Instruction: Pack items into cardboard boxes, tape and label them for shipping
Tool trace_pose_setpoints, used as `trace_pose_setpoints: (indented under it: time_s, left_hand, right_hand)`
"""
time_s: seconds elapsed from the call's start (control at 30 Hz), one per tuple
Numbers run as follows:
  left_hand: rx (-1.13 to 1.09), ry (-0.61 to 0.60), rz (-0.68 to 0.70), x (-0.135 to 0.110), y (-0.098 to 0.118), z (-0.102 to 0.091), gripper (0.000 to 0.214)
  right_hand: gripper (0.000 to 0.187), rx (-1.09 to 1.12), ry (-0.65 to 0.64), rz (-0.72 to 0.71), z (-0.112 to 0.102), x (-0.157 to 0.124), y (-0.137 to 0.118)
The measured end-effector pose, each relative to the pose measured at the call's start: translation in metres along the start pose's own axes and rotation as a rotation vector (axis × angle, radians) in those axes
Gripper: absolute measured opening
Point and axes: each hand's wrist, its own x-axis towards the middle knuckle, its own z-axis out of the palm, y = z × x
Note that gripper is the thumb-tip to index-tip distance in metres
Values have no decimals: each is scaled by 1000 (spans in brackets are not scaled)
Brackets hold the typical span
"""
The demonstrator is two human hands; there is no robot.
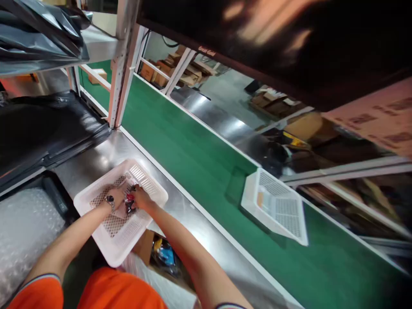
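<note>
A white plastic basket (156,192) with mesh walls and floor rests on the metal bench in front of me, partly over its near edge. Both my hands reach inside it. My right hand (142,199) has its fingers closed on a small red and dark item (129,203), too small to name. Close by on the left is my left hand (116,197), below a metal wristwatch (110,200). Its fingers are hidden and blurred, so its grip cannot be made out. Something pale, perhaps thin plastic, lies below the hands in the basket.
Beyond the metal bench (185,214) runs a green conveyor belt (193,167), carrying another white basket (251,197). Bubble wrap (25,231) fills a black tray at left. A metal post (119,64) rises ahead, and a dark screen (257,47) hangs overhead.
</note>
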Motion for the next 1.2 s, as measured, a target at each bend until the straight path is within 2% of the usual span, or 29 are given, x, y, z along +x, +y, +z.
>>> trace_pose_setpoints:
  time_s: [0.13,0.23,0.3,0.4,0.47,0.53,0.6,0.7,0.77,0.8,0.9,0.97,1.07,1.2]
  left_hand:
    - [28,8,-27,1,7,-11,30]
    - [8,39,-44,-6,7,-23,27]
    - [-18,76,-63,-16,2,-30,22]
    - [-65,175,-113,-35,-11,-45,21]
    - [-82,245,-160,-48,-16,-55,23]
    - [-170,334,-176,-63,-8,-63,22]
    - [-350,434,-101,-79,15,-65,21]
    - [-573,480,207,-104,79,-49,22]
    - [-535,385,375,-116,128,-30,24]
    - [-453,305,393,-120,150,-20,25]
    - [-156,96,253,-118,201,6,30]
    - [-46,26,148,-108,219,17,36]
    - [14,-45,91,-90,231,24,40]
    - [69,-143,99,-73,234,23,43]
  right_hand:
    - [29,68,27,30,-7,-16,-3]
    - [14,122,111,83,-23,-37,1]
    - [9,154,186,145,-36,-63,11]
    - [24,361,366,197,-44,-126,34]
    - [44,609,470,173,-34,-176,47]
    - [55,774,486,161,-14,-222,52]
    - [49,775,450,185,11,-255,50]
    - [36,598,416,225,43,-276,40]
    - [37,511,413,221,58,-281,36]
    - [41,497,409,213,63,-283,36]
    - [53,517,400,183,74,-296,43]
    - [51,515,421,158,79,-309,46]
    - [50,496,462,104,83,-321,44]
    - [57,418,340,16,84,-311,33]
